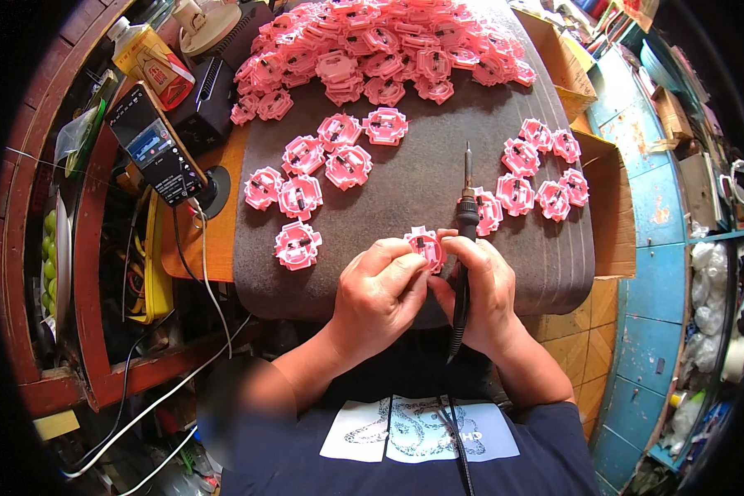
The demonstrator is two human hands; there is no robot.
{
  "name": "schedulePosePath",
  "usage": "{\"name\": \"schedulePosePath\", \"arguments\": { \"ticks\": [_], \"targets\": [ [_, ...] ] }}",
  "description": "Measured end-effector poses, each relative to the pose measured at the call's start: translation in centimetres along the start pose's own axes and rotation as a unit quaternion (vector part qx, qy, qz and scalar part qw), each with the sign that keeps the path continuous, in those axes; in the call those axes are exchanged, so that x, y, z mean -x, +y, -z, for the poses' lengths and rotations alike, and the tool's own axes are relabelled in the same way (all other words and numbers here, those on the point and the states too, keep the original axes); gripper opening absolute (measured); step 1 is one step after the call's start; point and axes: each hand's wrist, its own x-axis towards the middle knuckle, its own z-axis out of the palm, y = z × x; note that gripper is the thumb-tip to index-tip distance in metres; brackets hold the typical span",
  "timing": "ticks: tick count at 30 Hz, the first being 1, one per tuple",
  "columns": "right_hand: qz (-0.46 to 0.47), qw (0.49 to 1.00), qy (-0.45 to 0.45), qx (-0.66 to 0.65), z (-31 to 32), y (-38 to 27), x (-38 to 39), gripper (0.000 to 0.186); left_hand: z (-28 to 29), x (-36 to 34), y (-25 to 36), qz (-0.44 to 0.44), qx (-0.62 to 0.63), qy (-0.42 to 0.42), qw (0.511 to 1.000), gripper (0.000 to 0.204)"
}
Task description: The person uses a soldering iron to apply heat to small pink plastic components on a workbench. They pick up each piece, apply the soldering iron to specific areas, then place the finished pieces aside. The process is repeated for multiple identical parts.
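Observation:
Near the front edge of the dark mat (422,174), my left hand (370,291) pinches a small pink plastic part (426,245) with a black piece inside it. My right hand (489,285) is closed around a soldering iron (467,217), whose tip points up and away from me. Its fingertips also touch the right side of the same pink part. The iron's cord runs down over my dark shirt. Several similar pink parts (299,196) lie loose to the left, and another cluster (517,195) lies to the right, with one piece partly hidden behind the iron.
A large heap of pink parts (380,50) covers the far end of the mat. On the left stand a phone (155,149) on a holder, a bottle (153,66) and a black box (207,103). Cardboard boxes (608,207) and blue cabinets (649,331) flank the right side.

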Motion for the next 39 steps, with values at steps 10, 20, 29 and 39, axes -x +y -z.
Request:
{"name": "schedulePosePath", "arguments": {
  "ticks": [10,20,29,39],
  "targets": [
    [-0.008,0.999,0.012,0.036,0.2,0.5,0.0,0.055,10.2,1.4,-2.3,0.035,-0.214,0.107,0.970,0.036],
    [-0.043,0.977,0.093,0.186,2.7,2.2,-1.1,0.061,7.4,2.1,-1.9,0.011,-0.170,-0.013,0.985,0.041],
    [0.085,0.994,0.062,0.007,-0.1,-0.1,1.7,0.051,3.6,1.2,0.3,-0.016,-0.146,-0.045,0.988,0.051],
    [0.168,0.985,0.013,0.035,-3.0,-1.2,-0.3,0.053,4.4,0.6,-1.4,-0.087,-0.060,-0.102,0.989,0.053]
  ]
}}
